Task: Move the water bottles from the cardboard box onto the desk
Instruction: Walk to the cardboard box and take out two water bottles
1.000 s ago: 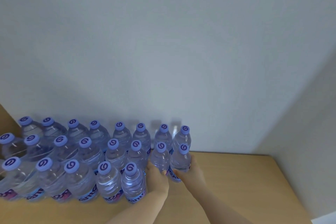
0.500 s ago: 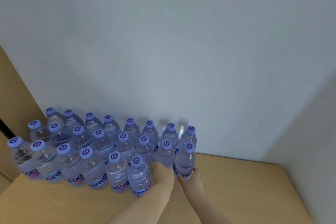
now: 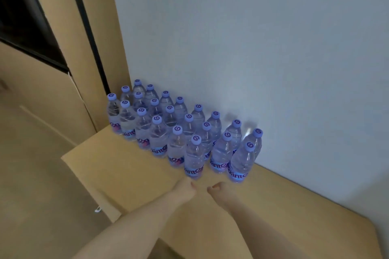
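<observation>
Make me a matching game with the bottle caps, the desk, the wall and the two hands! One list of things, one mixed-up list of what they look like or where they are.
Things:
1. caps
2. desk
3. wall
4. left hand and right hand

Looks or places:
A. pale grey-blue, behind the bottles
B. purple with a swirl
C. holding nothing, in front of the bottles
D. light brown wood, under the bottles

Pairs: 1-B, 2-D, 3-A, 4-C
</observation>
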`<state>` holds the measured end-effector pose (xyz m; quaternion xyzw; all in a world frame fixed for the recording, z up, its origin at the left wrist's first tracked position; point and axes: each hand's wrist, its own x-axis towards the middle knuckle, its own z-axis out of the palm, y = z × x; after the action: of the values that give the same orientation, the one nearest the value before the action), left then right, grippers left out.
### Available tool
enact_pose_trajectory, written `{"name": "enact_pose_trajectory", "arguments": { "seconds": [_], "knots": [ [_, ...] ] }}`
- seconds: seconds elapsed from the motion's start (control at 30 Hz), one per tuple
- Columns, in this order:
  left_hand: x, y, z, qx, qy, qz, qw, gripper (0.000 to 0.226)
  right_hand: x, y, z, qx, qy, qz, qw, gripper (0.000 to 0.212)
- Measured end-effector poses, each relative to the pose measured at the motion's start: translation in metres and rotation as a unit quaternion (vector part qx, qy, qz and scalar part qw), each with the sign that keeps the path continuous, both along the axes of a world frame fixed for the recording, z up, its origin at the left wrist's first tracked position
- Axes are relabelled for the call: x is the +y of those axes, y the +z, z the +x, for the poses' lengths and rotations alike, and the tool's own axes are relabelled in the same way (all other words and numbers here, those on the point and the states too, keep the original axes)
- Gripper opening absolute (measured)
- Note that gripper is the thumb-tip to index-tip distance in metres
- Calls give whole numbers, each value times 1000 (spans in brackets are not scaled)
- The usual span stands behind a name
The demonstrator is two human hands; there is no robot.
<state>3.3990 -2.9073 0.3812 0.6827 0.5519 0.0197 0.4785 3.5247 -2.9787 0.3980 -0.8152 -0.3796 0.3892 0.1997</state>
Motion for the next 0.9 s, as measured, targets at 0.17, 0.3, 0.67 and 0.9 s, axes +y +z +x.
{"name": "enact_pose_trajectory", "arguments": {
  "seconds": [0.17, 0.3, 0.67, 0.9],
  "knots": [
    [6, 9, -96, 104, 91, 46, 989, 28, 14, 6, -64, -6, 125, -22, 992, 32],
    [8, 18, -177, 159, 165, 51, 972, 29, 32, 18, -122, -11, 198, -16, 980, 41],
    [10, 33, -419, 212, 294, 37, 931, 31, 114, 38, -336, -40, 353, 8, 935, 30],
    [35, 37, -580, 186, 389, 27, 902, 33, 173, 53, -493, -51, 437, 9, 898, 47]
  ]
}}
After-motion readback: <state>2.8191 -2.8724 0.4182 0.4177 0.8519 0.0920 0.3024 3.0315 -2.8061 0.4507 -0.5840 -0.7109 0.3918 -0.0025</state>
